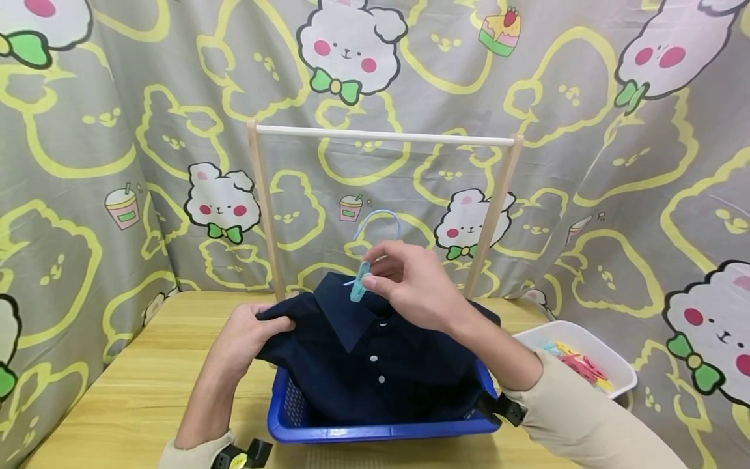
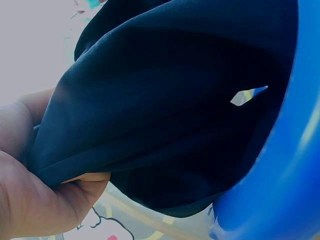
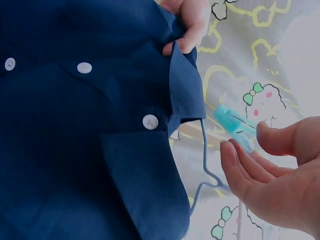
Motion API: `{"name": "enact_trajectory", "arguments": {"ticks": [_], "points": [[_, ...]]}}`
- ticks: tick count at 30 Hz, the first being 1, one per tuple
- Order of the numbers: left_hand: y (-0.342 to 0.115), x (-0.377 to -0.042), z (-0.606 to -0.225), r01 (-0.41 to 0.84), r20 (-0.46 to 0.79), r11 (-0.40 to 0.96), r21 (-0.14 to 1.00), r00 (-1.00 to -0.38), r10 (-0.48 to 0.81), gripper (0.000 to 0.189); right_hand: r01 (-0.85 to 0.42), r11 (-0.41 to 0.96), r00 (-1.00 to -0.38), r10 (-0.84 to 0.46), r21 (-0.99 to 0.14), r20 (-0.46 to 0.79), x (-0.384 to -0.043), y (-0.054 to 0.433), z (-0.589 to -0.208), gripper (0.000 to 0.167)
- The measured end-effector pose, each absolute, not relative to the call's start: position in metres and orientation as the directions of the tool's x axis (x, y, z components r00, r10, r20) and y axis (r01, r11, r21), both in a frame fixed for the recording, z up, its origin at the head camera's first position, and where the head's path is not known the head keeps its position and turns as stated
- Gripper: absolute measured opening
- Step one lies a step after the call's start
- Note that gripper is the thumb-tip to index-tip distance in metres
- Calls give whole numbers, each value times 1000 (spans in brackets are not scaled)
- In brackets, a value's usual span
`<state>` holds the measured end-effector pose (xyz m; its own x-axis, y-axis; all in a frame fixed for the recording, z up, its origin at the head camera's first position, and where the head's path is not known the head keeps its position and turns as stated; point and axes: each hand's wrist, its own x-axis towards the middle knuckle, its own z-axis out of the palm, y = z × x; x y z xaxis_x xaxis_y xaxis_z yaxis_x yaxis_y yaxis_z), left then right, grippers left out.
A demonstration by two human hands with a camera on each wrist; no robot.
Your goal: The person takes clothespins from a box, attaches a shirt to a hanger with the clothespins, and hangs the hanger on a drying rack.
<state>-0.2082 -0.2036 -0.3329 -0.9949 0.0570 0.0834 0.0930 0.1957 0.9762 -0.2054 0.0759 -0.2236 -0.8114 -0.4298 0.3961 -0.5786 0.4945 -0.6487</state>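
A dark navy collared shirt (image 1: 346, 378) with white buttons (image 3: 150, 122) hangs on a thin light-blue wire hanger (image 1: 377, 211), its lower part down in a blue basket (image 1: 387, 432). My left hand (image 1: 249, 332) grips the shirt at the shoulder on the left; in the left wrist view the cloth (image 2: 125, 100) runs between thumb and fingers. Above the collar, my right hand (image 1: 418, 283) pinches a light-blue clothespin (image 1: 359, 290) between thumb and fingertips. In the right wrist view the clothespin (image 3: 232, 125) stands beside the hanger wire, apart from the cloth.
Behind the shirt stands a wooden rack (image 1: 266, 215) with a white crossbar (image 1: 381, 135). At the right, a white tub (image 1: 625, 378) holds several coloured clothespins (image 1: 580, 366). All this is on a light wood table (image 1: 140, 371) before a patterned curtain (image 1: 135, 260).
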Motion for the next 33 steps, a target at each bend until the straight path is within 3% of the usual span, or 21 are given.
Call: {"name": "enact_trajectory", "arguments": {"ticks": [9, 20, 33], "points": [[-203, -207, -330, 109, 98, 178, 978, -993, 69, 19, -616, 448, -785, -417, -648, 458, -210, 62, -232, 24], [-204, -207, -330, 108, 100, 184, 977, -994, 52, 28, -707, 404, -708, -405, -581, 579, -216, 41, -238, 17], [-204, -207, -329, 108, 100, 175, 979, -994, 54, 23, -773, 383, -632, -392, -506, 668, -218, 23, -249, 15]]}}
